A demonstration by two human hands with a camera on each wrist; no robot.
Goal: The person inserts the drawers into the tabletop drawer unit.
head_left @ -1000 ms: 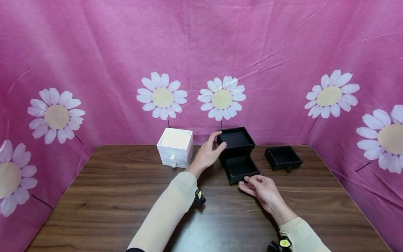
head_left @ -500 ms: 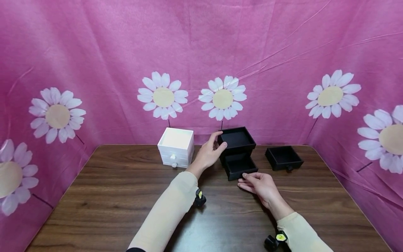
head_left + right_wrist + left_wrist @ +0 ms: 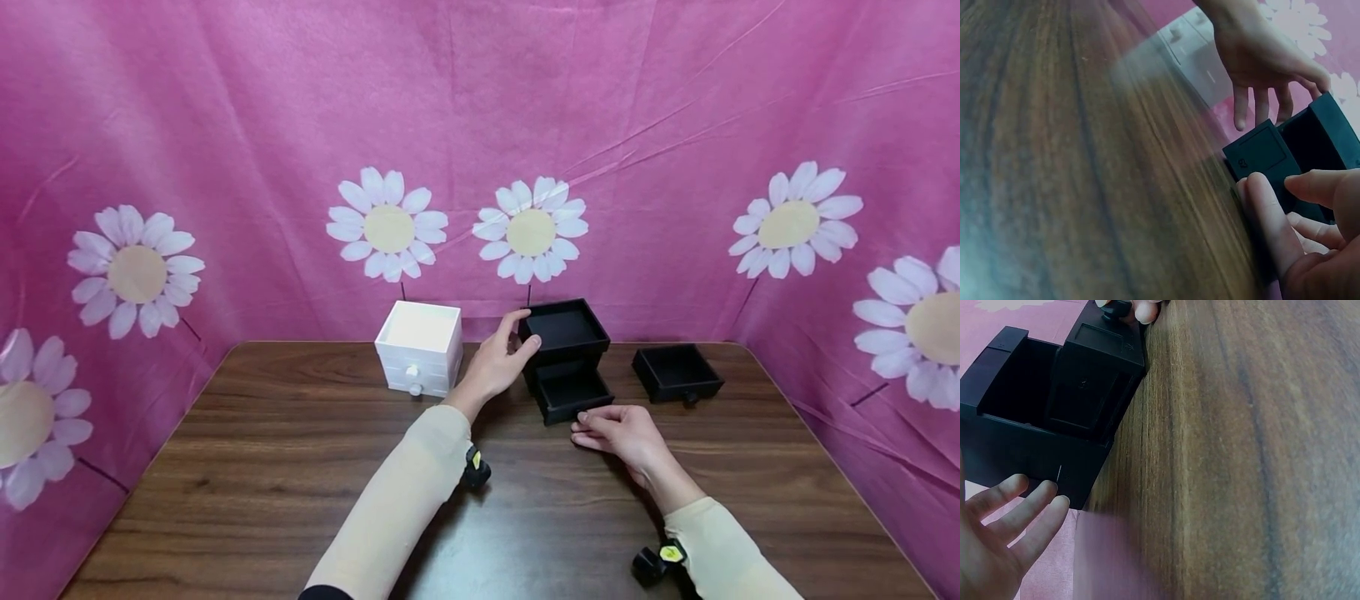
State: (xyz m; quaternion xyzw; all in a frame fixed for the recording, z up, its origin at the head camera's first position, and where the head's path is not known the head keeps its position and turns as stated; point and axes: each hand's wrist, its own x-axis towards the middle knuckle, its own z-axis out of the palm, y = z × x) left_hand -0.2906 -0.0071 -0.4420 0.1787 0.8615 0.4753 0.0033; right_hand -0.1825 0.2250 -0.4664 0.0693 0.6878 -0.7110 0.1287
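Observation:
Near the back of the table a small black cabinet (image 3: 564, 327) stands with its lower drawer (image 3: 558, 414) partly out and nothing in it. Above that drawer the slot is vacant, as the left wrist view shows. My left hand (image 3: 495, 362) rests on the cabinet's left side, thumb and index finger at the top edge, the other fingers (image 3: 1038, 503) fairly straight against the wall. With thumb and fingers my right hand (image 3: 630, 437) pinches the black knob (image 3: 1116, 309) on the lower drawer's front. A second black drawer (image 3: 686, 390) lies loose to the right.
A white cabinet (image 3: 416, 358) with knobbed drawers stands to the left of the black one. Behind the wooden table (image 3: 262, 467) hangs a pink cloth (image 3: 645, 100) printed with white flowers.
The lower drawer has slid a little further into the black cabinet, my right hand moving inward with it. My left hand stays where it was on the cabinet.

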